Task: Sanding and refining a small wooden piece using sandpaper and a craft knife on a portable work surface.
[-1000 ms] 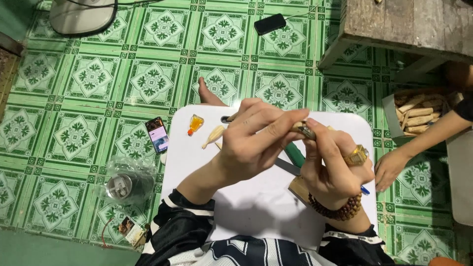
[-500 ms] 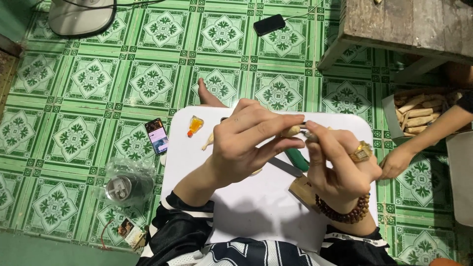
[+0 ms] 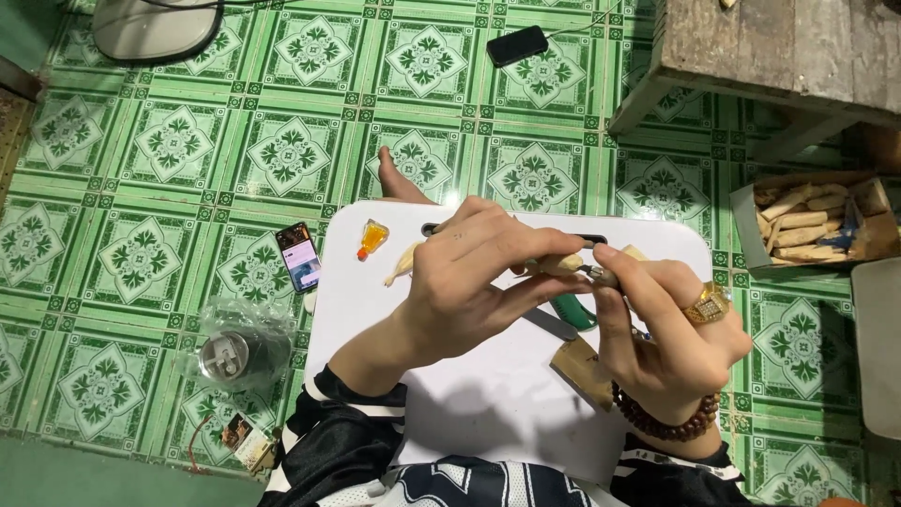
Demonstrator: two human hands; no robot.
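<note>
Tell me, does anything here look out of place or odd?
Mildly, yes: a lit phone lies on the tiled floor beside the white board, and a can in a plastic bag sits on the floor too. Nothing looks spilled or broken.

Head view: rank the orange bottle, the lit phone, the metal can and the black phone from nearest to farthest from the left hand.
1. Orange bottle, on the white board just left of the left hand.
2. Lit phone, on the floor beyond it.
3. Black phone and metal can: too close to call.

Both forearms angle up and inward, so the hands meet in front of the chest. The left hand (image 3: pixel 465 282) curls, fingers pinched toward the right hand (image 3: pixel 662 329), which is fisted too.
</note>
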